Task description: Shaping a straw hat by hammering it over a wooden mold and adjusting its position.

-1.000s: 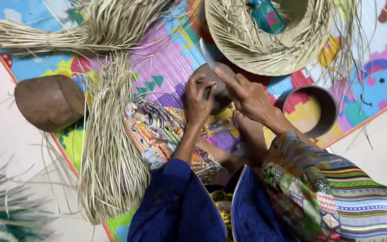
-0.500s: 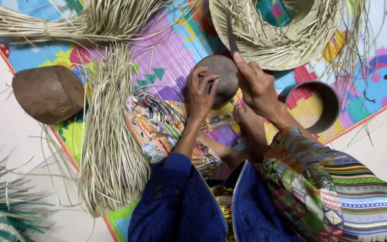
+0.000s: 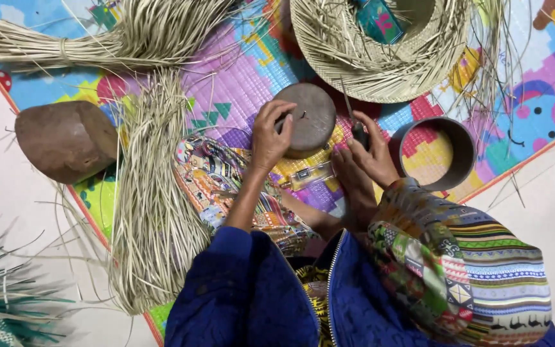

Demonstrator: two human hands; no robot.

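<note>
My left hand (image 3: pixel 271 132) grips the near edge of a round brown wooden block (image 3: pixel 306 119) that rests on the colourful mat. A small nail sticks up from the block's top. My right hand (image 3: pixel 367 154) is just to the right of the block and holds a thin dark-handled tool (image 3: pixel 353 122) with its blade pointing up. A partly woven straw hat (image 3: pixel 380 51) lies beyond both hands with loose strands around its brim.
A brown ring-shaped hoop (image 3: pixel 435 154) lies right of my right hand. A small clear bottle (image 3: pixel 306 175) lies below the block. Bundles of dry straw (image 3: pixel 152 199) run down the left; a brown head-shaped mould (image 3: pixel 65 138) sits at far left. A patterned cloth (image 3: pixel 216 177) covers my lap.
The wooden block has been lowered and turned with its flat face up. My right hand has moved off the block to its right side, holding the thin tool.
</note>
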